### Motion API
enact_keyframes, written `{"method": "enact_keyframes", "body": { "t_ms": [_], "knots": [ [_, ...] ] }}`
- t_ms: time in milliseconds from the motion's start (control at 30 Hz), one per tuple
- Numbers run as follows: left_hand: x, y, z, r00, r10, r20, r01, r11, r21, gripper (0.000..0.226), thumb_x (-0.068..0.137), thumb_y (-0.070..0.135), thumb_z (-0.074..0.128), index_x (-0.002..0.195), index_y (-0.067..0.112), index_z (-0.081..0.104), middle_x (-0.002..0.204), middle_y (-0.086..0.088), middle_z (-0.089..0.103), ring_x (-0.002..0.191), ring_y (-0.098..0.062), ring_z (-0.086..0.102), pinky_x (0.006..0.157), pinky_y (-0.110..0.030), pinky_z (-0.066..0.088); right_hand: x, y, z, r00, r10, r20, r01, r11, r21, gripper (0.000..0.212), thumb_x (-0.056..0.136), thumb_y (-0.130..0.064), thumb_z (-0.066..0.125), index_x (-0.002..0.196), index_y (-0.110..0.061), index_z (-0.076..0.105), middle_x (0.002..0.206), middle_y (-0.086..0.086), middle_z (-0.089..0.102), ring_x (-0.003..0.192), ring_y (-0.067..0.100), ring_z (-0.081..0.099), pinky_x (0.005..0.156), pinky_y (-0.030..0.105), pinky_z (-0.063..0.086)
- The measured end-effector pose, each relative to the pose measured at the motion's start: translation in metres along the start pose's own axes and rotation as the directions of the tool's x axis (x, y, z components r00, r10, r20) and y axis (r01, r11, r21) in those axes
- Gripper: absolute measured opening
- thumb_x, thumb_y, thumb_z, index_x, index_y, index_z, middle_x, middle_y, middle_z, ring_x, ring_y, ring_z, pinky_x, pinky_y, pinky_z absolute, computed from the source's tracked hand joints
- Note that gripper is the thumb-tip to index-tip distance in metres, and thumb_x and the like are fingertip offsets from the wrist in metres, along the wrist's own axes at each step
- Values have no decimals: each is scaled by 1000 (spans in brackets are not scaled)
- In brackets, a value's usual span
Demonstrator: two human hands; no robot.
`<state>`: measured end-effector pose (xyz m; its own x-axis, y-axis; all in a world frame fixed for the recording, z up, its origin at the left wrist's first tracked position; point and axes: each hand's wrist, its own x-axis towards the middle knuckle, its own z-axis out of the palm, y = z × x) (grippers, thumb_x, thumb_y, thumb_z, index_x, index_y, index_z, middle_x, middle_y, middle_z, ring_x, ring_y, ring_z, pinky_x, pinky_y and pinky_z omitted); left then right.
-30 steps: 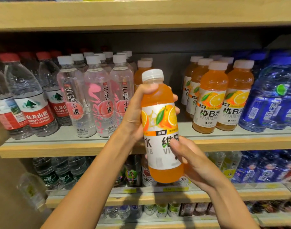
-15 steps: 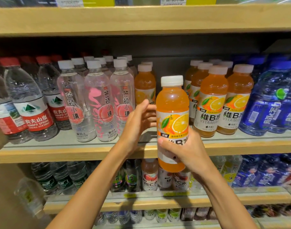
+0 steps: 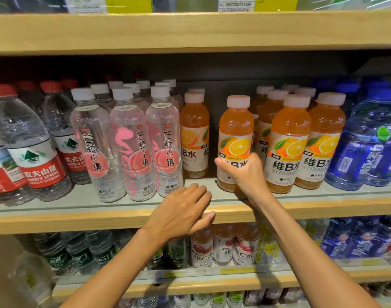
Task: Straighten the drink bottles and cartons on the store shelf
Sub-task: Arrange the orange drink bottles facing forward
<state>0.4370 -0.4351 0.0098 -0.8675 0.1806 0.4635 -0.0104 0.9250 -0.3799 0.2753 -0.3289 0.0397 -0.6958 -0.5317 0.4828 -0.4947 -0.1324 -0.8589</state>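
Upright orange bottle (image 3: 235, 138) on shelf (image 3: 123, 218), gripped by right hand (image 3: 245, 172).

Shop, drinks aisle. In front of me are wood-edged shelves (image 3: 79, 221) in tiers, every one packed with bottled drinks. Each product repeats front to back in its own rows: red-capped water bottles (image 3: 34, 152), clear peach-labelled bottles (image 3: 132, 152), orange vitamin drinks (image 3: 287, 147), blue bottles (image 3: 363, 152). Most labels face out towards me. Price tags (image 3: 127, 3), yellow and white with printed numbers, run along the tier above. I note more yellow tags (image 3: 232, 270) on the lower shelf lip.
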Motion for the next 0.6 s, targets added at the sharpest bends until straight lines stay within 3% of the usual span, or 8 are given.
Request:
{"method": "enact_keyframes", "body": {
  "t_ms": [100,167,233,300,367,500,600],
  "knots": [
    [0,-1,3,999,8,-42,-7,1000,19,49,99,41,33,103,5,66,101,-11,66,86,-26,63,66,-37,53,3,2,2,1000,20,-20,-22,998,-63,21,71,-36,80,81,-24,66,80,-14,71,79,3,68,66,12,50],
    [-2,-1,3,998,10,-64,-8,1000,21,49,98,41,36,103,4,67,100,-11,67,86,-25,64,65,-36,54,-2,1,5,994,44,-102,-65,975,-213,40,69,-44,80,90,-20,56,87,-7,65,82,8,63,67,15,48],
    [-3,-1,3,997,7,-72,-5,1000,21,48,97,41,37,103,4,68,100,-10,67,86,-24,64,65,-35,54,-12,-2,10,966,-29,-258,-91,893,-442,62,67,-47,80,102,-8,46,99,7,56,93,20,54,74,28,45],
    [-3,-2,2,998,4,-68,-3,1000,19,48,97,41,37,103,4,68,100,-11,67,87,-24,64,65,-34,54,-21,-6,15,929,-156,-337,-71,817,-572,69,68,-43,80,109,0,45,104,14,51,98,29,50,79,34,42],
    [-3,-2,2,997,4,-75,-3,1000,11,48,97,40,37,102,4,68,100,-11,68,86,-24,65,65,-34,54,-21,-9,18,921,-194,-338,-77,760,-645,65,71,-41,79,108,2,47,104,17,52,99,33,50,79,35,43],
    [-3,-1,1,997,-2,-77,2,1000,7,47,96,40,37,101,5,69,98,-9,68,85,-23,65,64,-33,54,-2,-10,20,952,-74,-296,-161,703,-693,45,82,-34,72,101,4,57,101,23,58,98,40,55,73,39,42],
    [-3,-1,1,997,-11,-71,11,1000,-7,47,97,40,36,99,6,68,97,-8,67,84,-23,64,63,-33,54,17,-6,18,964,-39,-262,-168,676,-717,44,88,-35,65,97,8,64,98,27,64,93,42,61,66,37,42]
  ]
}}
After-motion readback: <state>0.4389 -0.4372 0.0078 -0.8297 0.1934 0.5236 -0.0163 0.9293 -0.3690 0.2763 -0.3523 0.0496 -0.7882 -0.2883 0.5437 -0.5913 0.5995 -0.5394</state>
